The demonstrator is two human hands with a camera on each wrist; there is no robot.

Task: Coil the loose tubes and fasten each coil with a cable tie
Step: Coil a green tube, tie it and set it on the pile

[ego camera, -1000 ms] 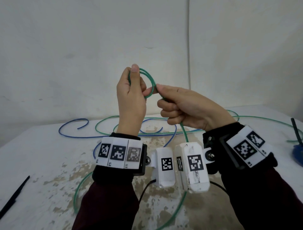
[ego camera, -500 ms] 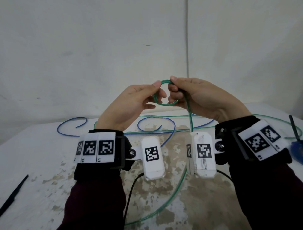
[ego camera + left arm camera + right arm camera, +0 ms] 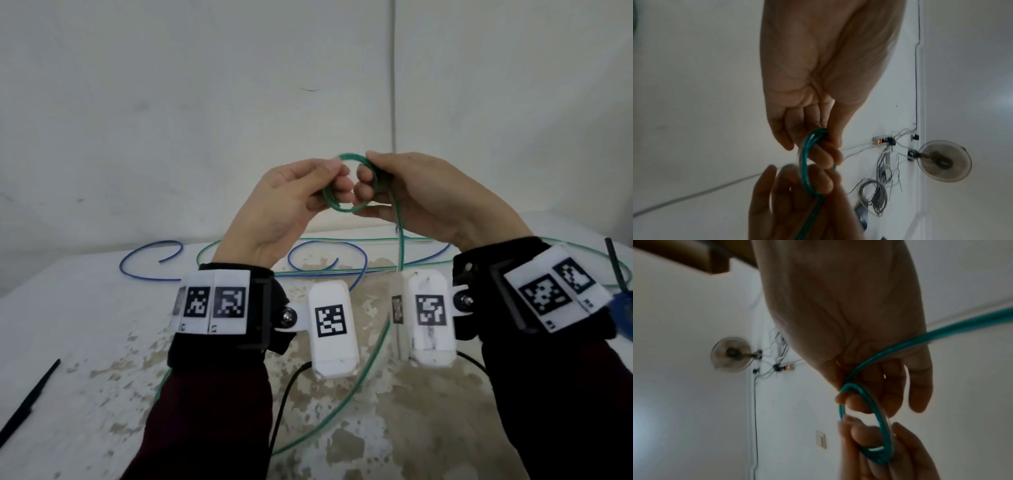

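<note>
Head view: both hands are raised above the table. The left hand and right hand pinch a small coil of green tube between them; its tail drops to the table, where a blue tube lies.

Left wrist: left fingers curl round the coil.

Right wrist: right fingers grip the coil's near side.

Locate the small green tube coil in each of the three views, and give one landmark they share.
Head: green tube coil at upper centre, held between left hand and right hand.
Left wrist: lower centre, seen edge-on below the left hand's fingers.
Right wrist: lower right, an oval between both hands.
Shared landmark: the loose green tail running off the coil.
</note>
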